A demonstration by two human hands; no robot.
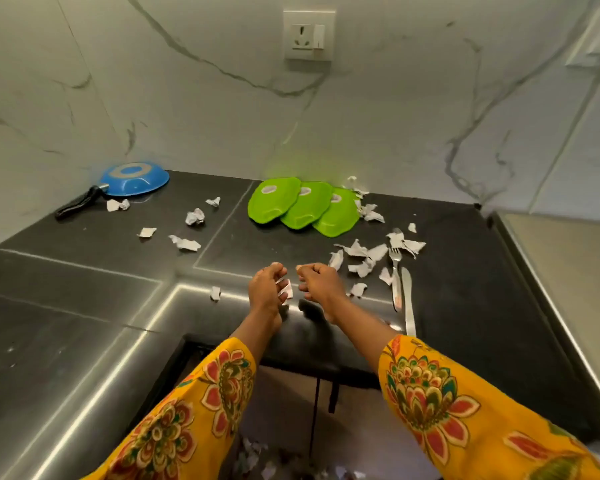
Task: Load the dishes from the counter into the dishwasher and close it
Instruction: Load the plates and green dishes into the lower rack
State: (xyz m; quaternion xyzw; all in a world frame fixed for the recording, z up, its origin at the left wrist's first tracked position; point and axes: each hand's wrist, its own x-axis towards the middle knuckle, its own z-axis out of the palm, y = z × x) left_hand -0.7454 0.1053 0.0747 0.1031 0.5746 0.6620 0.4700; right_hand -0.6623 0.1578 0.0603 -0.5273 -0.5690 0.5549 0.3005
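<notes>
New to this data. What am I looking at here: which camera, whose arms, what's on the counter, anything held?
There is no robot here. One wide-angle camera on a person's head looks down at their own arms in yellow flowered sleeves.

On the dark counter lie an upturned blue pan, three overlapping upturned green plates, a fork beside a knife, and many torn paper scraps.

The left hand pinches a small paper scrap. The right hand has curled fingers; whether its grip holds anything is unclear.

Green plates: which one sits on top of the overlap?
The leftmost green plate: its whole outline shows and overlaps the middle plate, which overlaps the rightmost.
</notes>
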